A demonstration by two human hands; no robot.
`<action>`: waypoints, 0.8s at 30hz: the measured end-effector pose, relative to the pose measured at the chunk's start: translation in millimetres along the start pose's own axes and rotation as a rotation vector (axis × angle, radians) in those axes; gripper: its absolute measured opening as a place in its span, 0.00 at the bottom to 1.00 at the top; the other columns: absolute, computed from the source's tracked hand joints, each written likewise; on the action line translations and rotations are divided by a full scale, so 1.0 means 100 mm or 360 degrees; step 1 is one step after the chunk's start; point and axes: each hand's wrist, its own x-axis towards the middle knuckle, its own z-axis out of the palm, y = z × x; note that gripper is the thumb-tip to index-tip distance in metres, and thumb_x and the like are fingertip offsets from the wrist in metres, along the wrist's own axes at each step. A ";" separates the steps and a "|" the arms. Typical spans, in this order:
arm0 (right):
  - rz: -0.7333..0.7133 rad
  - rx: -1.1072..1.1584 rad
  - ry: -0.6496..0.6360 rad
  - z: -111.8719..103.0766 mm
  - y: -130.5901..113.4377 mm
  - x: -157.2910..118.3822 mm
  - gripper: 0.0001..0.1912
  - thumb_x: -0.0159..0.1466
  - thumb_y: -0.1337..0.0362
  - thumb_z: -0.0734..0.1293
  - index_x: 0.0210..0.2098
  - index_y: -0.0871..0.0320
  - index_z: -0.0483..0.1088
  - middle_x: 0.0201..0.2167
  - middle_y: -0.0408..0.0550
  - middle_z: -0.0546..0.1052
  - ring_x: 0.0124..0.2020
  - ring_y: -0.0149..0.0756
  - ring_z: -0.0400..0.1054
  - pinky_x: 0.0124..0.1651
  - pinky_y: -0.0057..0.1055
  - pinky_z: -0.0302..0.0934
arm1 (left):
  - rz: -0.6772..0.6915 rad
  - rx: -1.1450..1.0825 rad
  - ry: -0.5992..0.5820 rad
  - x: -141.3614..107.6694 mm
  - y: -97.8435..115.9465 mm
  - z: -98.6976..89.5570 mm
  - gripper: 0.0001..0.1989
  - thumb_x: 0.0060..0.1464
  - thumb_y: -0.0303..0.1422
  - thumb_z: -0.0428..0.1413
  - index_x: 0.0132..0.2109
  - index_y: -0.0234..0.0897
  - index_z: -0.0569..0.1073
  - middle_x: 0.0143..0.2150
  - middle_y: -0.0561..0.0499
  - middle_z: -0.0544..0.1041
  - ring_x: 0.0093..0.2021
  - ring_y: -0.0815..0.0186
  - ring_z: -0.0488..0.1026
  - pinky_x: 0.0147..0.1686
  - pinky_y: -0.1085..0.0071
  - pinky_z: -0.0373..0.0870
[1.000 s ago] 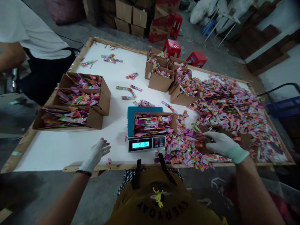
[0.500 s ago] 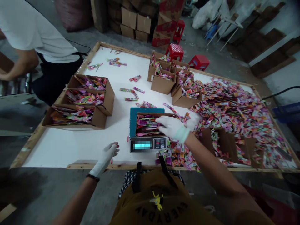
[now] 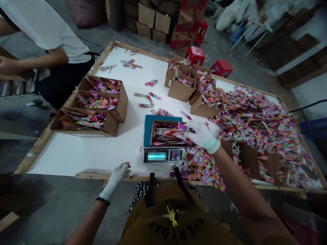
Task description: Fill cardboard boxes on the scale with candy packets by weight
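Note:
A cardboard box part-filled with small, colourful candy packets stands on the teal platform of a digital scale in front of me. My right hand, in a white glove, is at the box's right end. Its fingers are closed on candy packets over the rim; how many, I cannot tell. My left hand, also gloved, hovers by the table's front edge, left of the scale. Its fingers are loosely bent and nothing is in them.
Boxes of packets stand at left and at the back. A large packet heap covers the table's right side, with open boxes among it. Loose packets lie beyond the scale. A co-worker is at far left.
My right hand has drawn back to the right from inside the box to its right end, with packets at its fingertips. My left hand's fingers have come closer together. The view has shifted slightly.

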 end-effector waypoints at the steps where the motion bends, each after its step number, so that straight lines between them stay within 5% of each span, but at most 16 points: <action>1: 0.0029 0.0015 0.0090 -0.06 0.01 -0.07 0.08 0.65 0.60 0.68 0.32 0.58 0.73 0.29 0.46 0.74 0.35 0.37 0.67 0.42 0.32 0.60 | 0.0013 -0.0006 -0.0025 0.00 0.03 0.03 0.29 0.39 0.47 0.59 0.46 0.33 0.73 0.47 0.38 0.79 0.38 0.61 0.79 0.37 0.68 0.74; 7: 0.0161 0.0096 0.0250 -0.33 -0.06 -0.25 0.11 0.67 0.55 0.67 0.37 0.56 0.74 0.31 0.46 0.76 0.35 0.37 0.68 0.43 0.33 0.62 | 0.0094 -0.0014 -0.0063 0.14 0.34 0.20 0.31 0.39 0.48 0.59 0.48 0.32 0.73 0.48 0.39 0.79 0.39 0.63 0.78 0.38 0.68 0.74; 11: 0.0043 0.0096 0.0275 -0.33 -0.12 -0.22 0.13 0.66 0.55 0.67 0.31 0.57 0.72 0.28 0.46 0.72 0.33 0.36 0.65 0.37 0.31 0.59 | 0.0130 -0.0006 -0.0024 0.24 0.49 0.23 0.30 0.39 0.48 0.59 0.48 0.33 0.73 0.48 0.38 0.78 0.39 0.62 0.78 0.36 0.69 0.74; 24: -0.0118 0.0269 0.0284 -0.14 -0.15 -0.01 0.16 0.67 0.55 0.66 0.27 0.57 0.70 0.28 0.44 0.71 0.32 0.34 0.65 0.39 0.31 0.59 | 0.0079 -0.0027 -0.0069 0.08 0.42 0.26 0.34 0.35 0.49 0.60 0.48 0.32 0.73 0.47 0.39 0.78 0.39 0.62 0.77 0.39 0.67 0.72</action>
